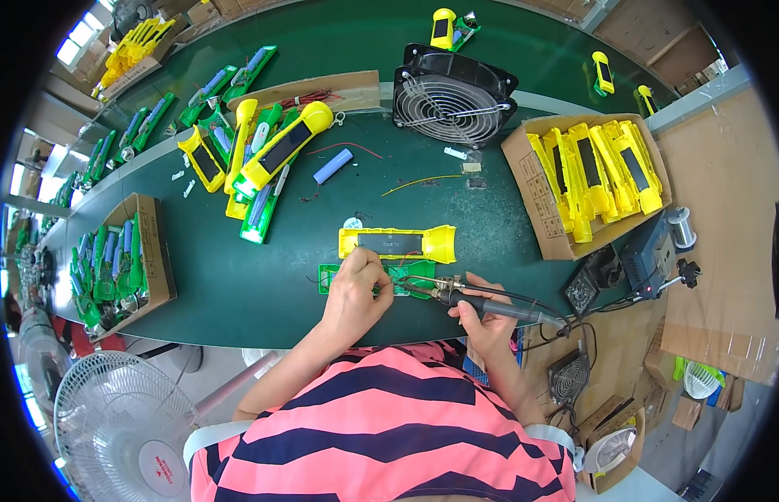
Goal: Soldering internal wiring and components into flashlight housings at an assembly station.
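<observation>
The left hand (353,294) presses down on a green board (378,279) near the near edge of the table (239,284), its grip closed on the board with the fingertips pinching at its middle. The right hand (481,322) has its grip wrapped round the black handle of a soldering iron (477,301), whose tip points left and meets the board just beside the left fingers. A cable runs from the iron toward the table's right edge.

Just beyond the board lies a yellow torch (398,243), lengthwise along the table, with thin wires between the two. Further toward the far edge are a pile of torches and green parts (256,159), a blue cell (333,166) and a black fan (452,96). A box of yellow shells (586,180) sits at the right edge, and a box of green parts (117,263) at the left edge. A white fan (122,427) stands on the floor below the near edge
</observation>
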Demonstrator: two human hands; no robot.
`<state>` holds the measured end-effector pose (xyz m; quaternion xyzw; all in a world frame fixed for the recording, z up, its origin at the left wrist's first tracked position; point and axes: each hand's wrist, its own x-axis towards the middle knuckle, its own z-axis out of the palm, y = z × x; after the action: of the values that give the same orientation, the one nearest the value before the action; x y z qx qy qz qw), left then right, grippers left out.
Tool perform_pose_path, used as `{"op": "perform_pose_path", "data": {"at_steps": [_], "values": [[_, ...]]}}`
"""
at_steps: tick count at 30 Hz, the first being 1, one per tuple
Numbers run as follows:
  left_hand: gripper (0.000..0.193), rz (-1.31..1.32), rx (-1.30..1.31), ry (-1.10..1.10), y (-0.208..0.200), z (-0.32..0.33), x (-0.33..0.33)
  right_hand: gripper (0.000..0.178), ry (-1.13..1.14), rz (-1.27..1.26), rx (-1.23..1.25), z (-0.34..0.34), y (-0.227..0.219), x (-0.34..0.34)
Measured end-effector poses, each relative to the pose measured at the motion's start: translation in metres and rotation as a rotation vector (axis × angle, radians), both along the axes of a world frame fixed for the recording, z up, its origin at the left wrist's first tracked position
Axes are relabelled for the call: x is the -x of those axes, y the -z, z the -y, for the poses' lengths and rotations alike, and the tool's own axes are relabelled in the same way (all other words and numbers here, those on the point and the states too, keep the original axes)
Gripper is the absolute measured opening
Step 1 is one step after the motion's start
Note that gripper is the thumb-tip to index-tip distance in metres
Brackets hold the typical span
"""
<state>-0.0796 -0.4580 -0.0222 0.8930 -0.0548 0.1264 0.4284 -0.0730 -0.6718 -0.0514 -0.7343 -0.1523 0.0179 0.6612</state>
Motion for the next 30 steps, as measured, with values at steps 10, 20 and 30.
{"op": "perform_pose_path", "data": {"at_steps": [10, 20, 30], "values": [[0.014, -0.004, 0.006, 0.006, 0.0, 0.0, 0.001, 0.022, 0.007, 0.061, -0.076, 0.004, -0.017, -0.003], [0.013, -0.016, -0.008, 0.002, 0.0, 0.001, 0.0, 0.023, -0.017, 0.088, -0.018, 0.003, -0.007, 0.0], [0.017, 0.075, -0.284, 0.046, -0.032, -0.037, 0.038, 0.02, 0.13, -0.094, -0.205, 0.002, -0.019, 0.002]]}}
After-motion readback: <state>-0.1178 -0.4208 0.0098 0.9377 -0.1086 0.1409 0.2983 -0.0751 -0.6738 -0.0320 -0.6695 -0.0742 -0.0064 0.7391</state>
